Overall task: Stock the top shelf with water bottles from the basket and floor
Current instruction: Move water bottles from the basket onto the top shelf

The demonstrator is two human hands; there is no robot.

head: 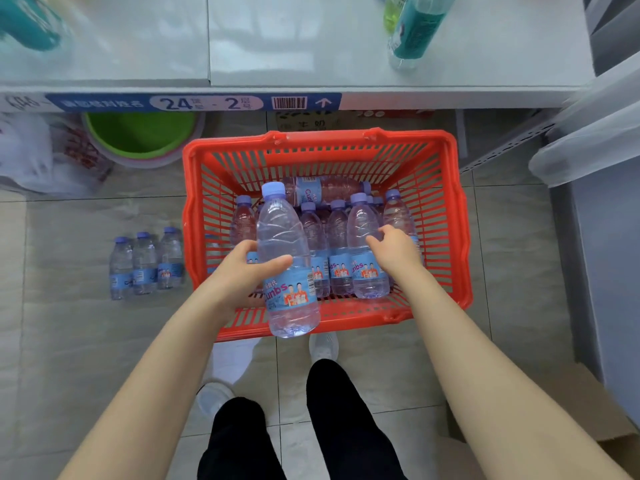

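A red plastic basket stands on the tiled floor below me and holds several clear water bottles with purple caps and blue labels. My left hand grips one water bottle, lifted upright above the basket's near edge. My right hand is wrapped around a second bottle that stands inside the basket. One bottle lies on its side at the back of the basket. Three more bottles stand on the floor left of the basket. The white shelf runs across the top.
A teal bottle stands on the shelf at right, a blurred teal item at left. Under the shelf sit a green basin and a white plastic bag. A translucent bin juts out at right. My feet are just behind the basket.
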